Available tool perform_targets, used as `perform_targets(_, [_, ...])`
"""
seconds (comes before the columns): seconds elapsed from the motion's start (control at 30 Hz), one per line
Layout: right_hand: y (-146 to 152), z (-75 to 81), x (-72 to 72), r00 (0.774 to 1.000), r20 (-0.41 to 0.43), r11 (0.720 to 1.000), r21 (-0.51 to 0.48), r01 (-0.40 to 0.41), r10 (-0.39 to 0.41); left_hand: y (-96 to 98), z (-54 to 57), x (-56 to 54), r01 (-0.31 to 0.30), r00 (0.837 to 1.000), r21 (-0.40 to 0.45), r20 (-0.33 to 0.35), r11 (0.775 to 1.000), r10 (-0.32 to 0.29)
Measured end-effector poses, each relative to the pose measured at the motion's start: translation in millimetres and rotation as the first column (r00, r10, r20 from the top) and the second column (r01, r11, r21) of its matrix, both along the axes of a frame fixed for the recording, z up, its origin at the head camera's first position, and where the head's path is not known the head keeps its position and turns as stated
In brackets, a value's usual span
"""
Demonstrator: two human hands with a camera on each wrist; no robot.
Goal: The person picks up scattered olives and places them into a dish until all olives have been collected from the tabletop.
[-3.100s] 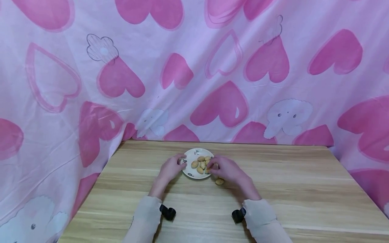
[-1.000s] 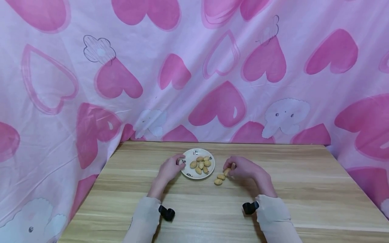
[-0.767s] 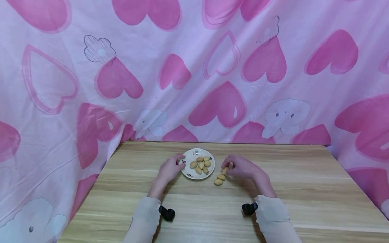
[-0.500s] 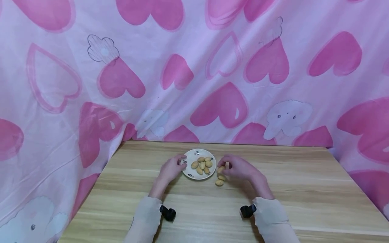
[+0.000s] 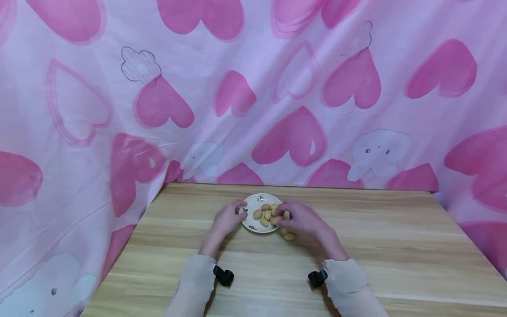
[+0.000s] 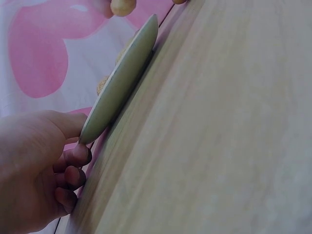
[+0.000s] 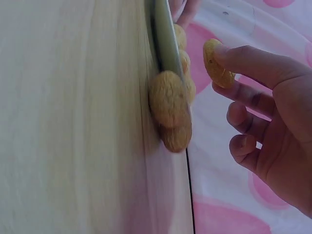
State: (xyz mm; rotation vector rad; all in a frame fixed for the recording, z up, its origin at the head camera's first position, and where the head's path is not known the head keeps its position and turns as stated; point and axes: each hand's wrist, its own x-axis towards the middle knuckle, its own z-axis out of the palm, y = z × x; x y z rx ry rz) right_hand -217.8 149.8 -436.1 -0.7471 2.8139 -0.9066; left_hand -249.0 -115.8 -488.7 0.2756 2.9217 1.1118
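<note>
A small white plate [image 5: 253, 225] with dark motifs on its rim stands on the table and holds several tan peanuts in their shells [image 5: 264, 222]. My left hand [image 5: 228, 218] grips the plate's left rim; in the left wrist view, thumb and finger pinch the plate's edge [image 6: 122, 80]. Over the plate's right edge, my right hand [image 5: 301, 218] holds one peanut [image 7: 217, 63] between thumb and fingertips, above the others. Two loose peanuts lie on the table just right of the plate; the nearer peanut [image 7: 167, 97] partly covers the other peanut [image 7: 176, 139].
The wooden table [image 5: 261, 273] extends in front and to both sides of the plate. Behind and at the sides hangs a pink cloth [image 5: 277, 88] with hearts, reaching the table's far edge. Black wrist cameras [image 5: 317, 278] sit at both cuffs.
My right hand took a peanut from the table right of the plate and has moved left with it to the plate's right edge. The left hand keeps its grip on the rim.
</note>
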Motion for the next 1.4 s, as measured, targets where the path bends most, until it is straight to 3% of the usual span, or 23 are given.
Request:
perform_targets(0.33, [-16, -1.3, -7.9, 0.995, -0.099, 0.998, 0.056, -0.015, 0.02, -3.7, 2.9, 0.2, -0.011, 1.0, -0.005, -0.002, 1.0, 0.011])
perform_targets(0.8, [-38, 4.9, -15.9, 0.975, -0.174, 0.98, 0.168, -0.106, 0.135, -3.4, 2.9, -2.0, -0.004, 1.0, -0.011, -0.005, 1.0, 0.004])
perform_targets(1.07, [-52, 0.0, -16.7, 0.977, -0.143, 0.97, 0.205, -0.128, 0.16, 1.3, -0.4, -0.6, 0.016, 1.0, -0.002, -0.003, 1.0, -0.016])
perform_targets(1.4, [-59, -6.6, -18.4, 0.971, -0.161, 0.959, 0.25, -0.132, 0.176, 1.8, -0.5, -0.5, 0.014, 1.0, -0.005, -0.011, 1.0, -0.014])
